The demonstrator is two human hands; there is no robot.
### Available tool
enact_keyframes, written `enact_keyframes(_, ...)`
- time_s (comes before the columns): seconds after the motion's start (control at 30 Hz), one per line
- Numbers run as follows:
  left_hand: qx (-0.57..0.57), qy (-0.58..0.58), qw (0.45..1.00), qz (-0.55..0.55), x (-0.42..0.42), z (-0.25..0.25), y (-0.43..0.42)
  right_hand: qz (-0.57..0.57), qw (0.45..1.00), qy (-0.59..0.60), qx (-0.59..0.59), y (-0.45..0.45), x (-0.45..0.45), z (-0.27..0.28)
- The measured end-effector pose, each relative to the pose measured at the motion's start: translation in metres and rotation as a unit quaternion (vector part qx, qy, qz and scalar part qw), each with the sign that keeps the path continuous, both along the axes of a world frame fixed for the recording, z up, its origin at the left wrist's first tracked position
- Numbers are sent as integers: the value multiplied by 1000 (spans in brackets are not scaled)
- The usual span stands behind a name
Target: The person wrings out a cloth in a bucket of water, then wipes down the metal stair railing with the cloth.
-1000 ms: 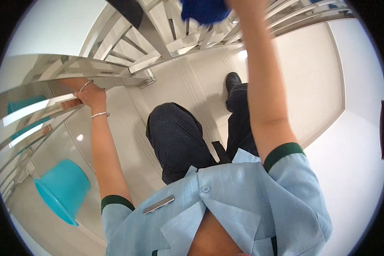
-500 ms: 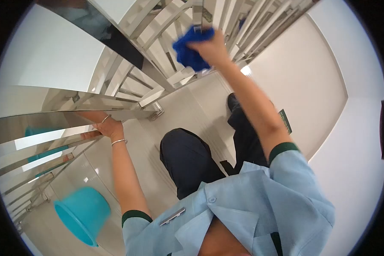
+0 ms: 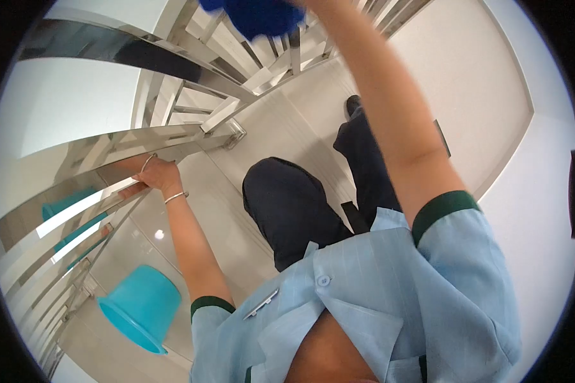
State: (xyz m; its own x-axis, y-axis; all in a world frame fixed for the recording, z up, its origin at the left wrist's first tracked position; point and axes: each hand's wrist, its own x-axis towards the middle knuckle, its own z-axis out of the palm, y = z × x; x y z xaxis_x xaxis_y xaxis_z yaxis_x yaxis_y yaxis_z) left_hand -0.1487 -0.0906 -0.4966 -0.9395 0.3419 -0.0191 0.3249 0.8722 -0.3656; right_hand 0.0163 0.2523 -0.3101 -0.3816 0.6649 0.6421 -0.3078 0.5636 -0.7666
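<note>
Nearest me is the person's light blue shirt (image 3: 370, 281), with dark trousers (image 3: 284, 204) beyond it, one knee bent over the pale tiled floor (image 3: 227, 223). To the left, the turquoise bucket (image 3: 145, 306) sits on that floor near the lower edge of the steel railing (image 3: 102, 150). Farther along, the left hand (image 3: 161, 173), with a bangle at the wrist, touches a bar of that railing; its fingertips are hard to see, so I can't tell how far the grip closes. Farthest out, over the railing's slats ahead, the right hand (image 3: 308, 3), partly cut off, has its grip closed on a bunched blue cloth (image 3: 265, 16).
</note>
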Motion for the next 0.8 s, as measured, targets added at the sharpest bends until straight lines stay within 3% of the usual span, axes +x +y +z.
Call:
enact_keyframes(0.07,-25,31,999,-23,0,0,-3,-130,988,5,89,7,0,-105)
enact_keyframes(0.13,-27,-26,999,4,-5,2,-3,-51,982,-154,-94,-6,17,-191)
enact_keyframes(0.2,-21,-75,996,37,-7,1,-5,-25,978,-133,-158,-5,14,-267)
enact_keyframes(0.23,13,102,990,-98,-4,-4,-13,-23,978,-127,-162,-6,13,-270)
enact_keyframes(0.27,46,271,934,-228,2,-7,-16,47,954,-135,-264,-7,15,-273)
enact_keyframes(0.3,45,272,934,-226,6,-7,-15,114,914,-145,-360,-7,19,-274)
enact_keyframes(0.37,292,132,941,-109,13,-2,-12,102,922,-155,-339,-12,28,-276)
enact_keyframes(0.4,297,142,938,-110,29,8,-4,90,933,-159,-310,-9,24,-273)
enact_keyframes(0.47,436,241,829,-253,92,23,15,84,929,-140,-333,-20,27,-269)
enact_keyframes(0.53,610,-33,787,-85,125,-2,22,73,922,-105,-365,-34,34,-274)
enact_keyframes(0.6,559,-171,809,-65,143,-6,51,72,897,-88,-426,-63,54,-259)
enact_keyframes(0.67,531,-322,783,-36,146,-12,89,70,810,41,-581,-85,67,-264)
enact_keyframes(0.7,527,-409,745,21,149,-22,108,72,808,40,-583,-94,75,-268)
enact_keyframes(0.73,516,-489,699,79,151,-32,121,177,687,107,-696,-102,81,-271)
enact_keyframes(0.77,516,-484,702,81,153,-40,129,276,538,170,-778,-107,84,-270)
enact_keyframes(0.8,552,-547,608,164,155,-46,135,290,547,192,-761,-115,78,-269)
